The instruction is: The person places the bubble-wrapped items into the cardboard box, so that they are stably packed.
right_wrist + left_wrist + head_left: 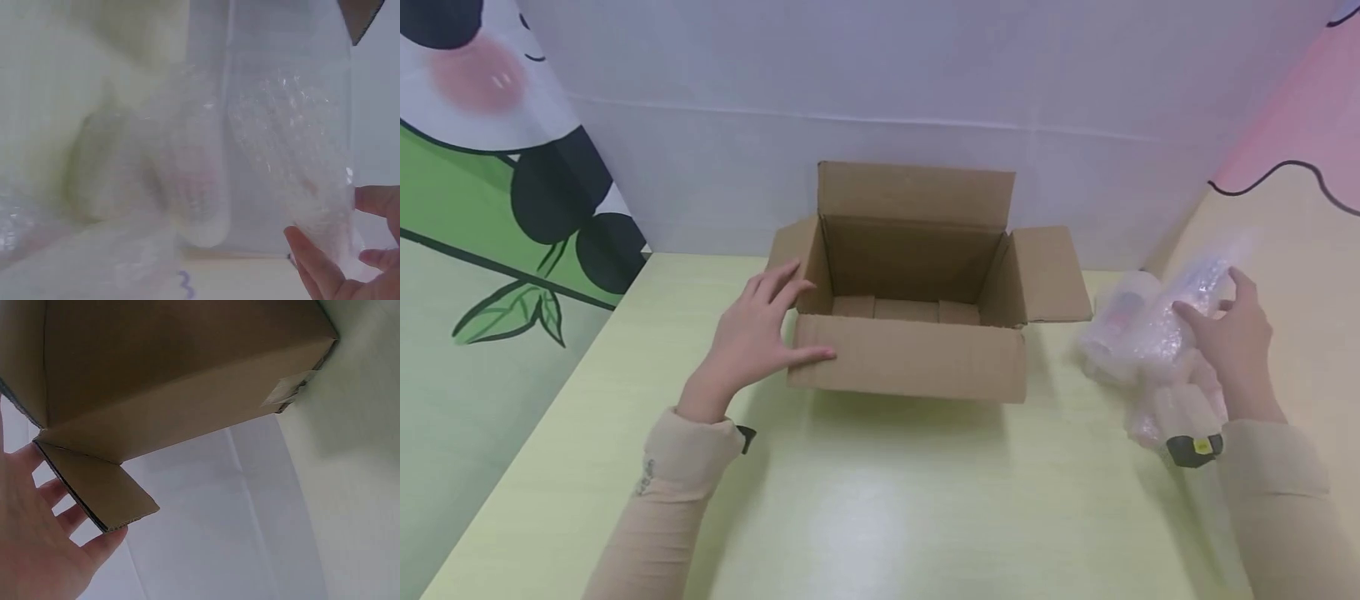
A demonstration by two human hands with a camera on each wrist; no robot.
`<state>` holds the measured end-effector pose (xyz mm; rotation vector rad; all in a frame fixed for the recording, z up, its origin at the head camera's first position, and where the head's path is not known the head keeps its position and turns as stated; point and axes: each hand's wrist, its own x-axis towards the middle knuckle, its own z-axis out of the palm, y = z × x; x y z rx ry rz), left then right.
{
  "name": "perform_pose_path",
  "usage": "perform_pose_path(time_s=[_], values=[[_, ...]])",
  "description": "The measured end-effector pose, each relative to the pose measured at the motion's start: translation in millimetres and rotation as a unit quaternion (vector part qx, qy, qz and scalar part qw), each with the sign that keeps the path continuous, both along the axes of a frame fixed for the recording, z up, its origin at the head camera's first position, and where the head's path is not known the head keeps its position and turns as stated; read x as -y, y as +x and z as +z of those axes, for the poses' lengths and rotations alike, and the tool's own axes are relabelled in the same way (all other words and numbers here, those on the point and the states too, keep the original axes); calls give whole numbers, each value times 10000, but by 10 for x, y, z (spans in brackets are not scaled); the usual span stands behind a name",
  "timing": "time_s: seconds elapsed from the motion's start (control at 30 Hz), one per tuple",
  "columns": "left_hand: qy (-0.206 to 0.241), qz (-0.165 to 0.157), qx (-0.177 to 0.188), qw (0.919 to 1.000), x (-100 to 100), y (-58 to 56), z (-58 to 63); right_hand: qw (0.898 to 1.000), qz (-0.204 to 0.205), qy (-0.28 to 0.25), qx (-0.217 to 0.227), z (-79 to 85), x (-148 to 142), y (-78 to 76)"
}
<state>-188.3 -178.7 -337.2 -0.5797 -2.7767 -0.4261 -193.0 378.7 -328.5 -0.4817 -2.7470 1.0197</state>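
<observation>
An open cardboard box (pixel 910 354) stands mid-table with its flaps spread out. My left hand (pixel 752 329) is at its left front corner, fingers fairly straight against the left flap and thumb lying along the front flap. In the left wrist view, those fingers show behind the small flap (pixel 100 487). At the table's right side my right hand (pixel 1236 342) pinches a piece of clear bubble wrap (pixel 1183 317) between thumb and fingers. Close by lies a whitish cylindrical item (pixel 197 187) in clear wrap, with pinkish marks; its kind is unclear.
More crumpled clear wrap (pixel 125 269) lies below the right hand. The box's right flap (pixel 1051 275) sticks out toward the wrapped items. A pale cloth wall (pixel 910 83) rises behind the yellow table (pixel 865 500).
</observation>
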Motion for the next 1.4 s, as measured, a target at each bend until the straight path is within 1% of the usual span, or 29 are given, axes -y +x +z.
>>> perform_pose_path(time_s=[0.13, 0.2, 0.27, 0.33, 0.37, 0.43, 0.47, 0.5, 0.53, 0.6, 0.67, 0.7, 0.73, 0.77, 0.8, 0.83, 0.9, 0.97, 1.07, 1.17, 1.27, 1.37, 1.4], values=[[220, -29, -72, 9997, 36, 43, -62, 9978, -28, 106, -657, 346, 228, 27], [321, -46, -69, 9994, 48, 67, -85, 9941, 113, 198, -1056, 526, 392, 58], [407, -68, -75, 9991, 61, 90, -105, 9864, 450, 214, -1565, 702, 588, 98], [461, -92, -85, 9989, 72, 112, -122, 9742, 989, 180, -2019, 860, 807, 143], [484, -102, -93, 9987, 78, 122, -131, 9660, 1369, 165, -2186, 929, 922, 162], [521, -115, -120, 9985, 91, 143, -150, 9430, 2255, 298, -2428, 1041, 1161, 190], [541, -120, -127, 9984, 95, 155, -158, 9288, 2714, 483, -2477, 1084, 1280, 194], [563, -127, -146, 9982, 101, 166, -167, 9104, 3184, 750, -2533, 1116, 1395, 186], [587, -134, -168, 9980, 105, 177, -176, 8898, 3665, 992, -2533, 1141, 1508, 172], [632, -162, -238, 9976, 115, 196, -197, 8481, 4498, 1465, -2388, 1176, 1723, 126], [676, -198, -309, 9970, 120, 215, -216, 8138, 5072, 1939, -2071, 1189, 1928, 55], [683, -222, -360, 9968, 125, 223, -229, 8038, 5265, 2128, -1770, 1194, 2026, 21], [683, -240, -408, 9965, 128, 231, -240, 7985, 5400, 2275, -1379, 1198, 2122, -13], [684, -264, -462, 9962, 133, 238, -252, 7898, 5493, 2525, -1030, 1198, 2218, -49], [680, -288, -520, 9959, 136, 246, -263, 7786, 5570, 2791, -750, 1191, 2309, -89], [676, -313, -589, 9955, 141, 254, -273, 7704, 5613, 2999, -391, 1186, 2400, -123], [654, -376, -744, 9944, 148, 274, -291, 7506, 5670, 3384, 236, 1167, 2576, -186], [653, -435, -876, 9931, 150, 301, -304, 7313, 5704, 3670, 717, 1119, 2739, -248], [632, -484, -1045, 9913, 142, 357, -328, 7130, 5658, 3927, 1313, 1008, 2954, -325], [617, -554, -1205, 9892, 120, 420, -357, 7014, 5582, 4079, 1735, 864, 3129, -386], [599, -651, -1421, 9859, 90, 488, -382, 6892, 5574, 4218, 1906, 723, 3261, -424], [585, -678, -1640, 9824, 69, 554, -400, 6820, 5571, 4288, 2015, 582, 3324, -445], [579, -671, -1696, 9815, 65, 574, -407, 6813, 5574, 4270, 2069, 536, 3330, -449]])
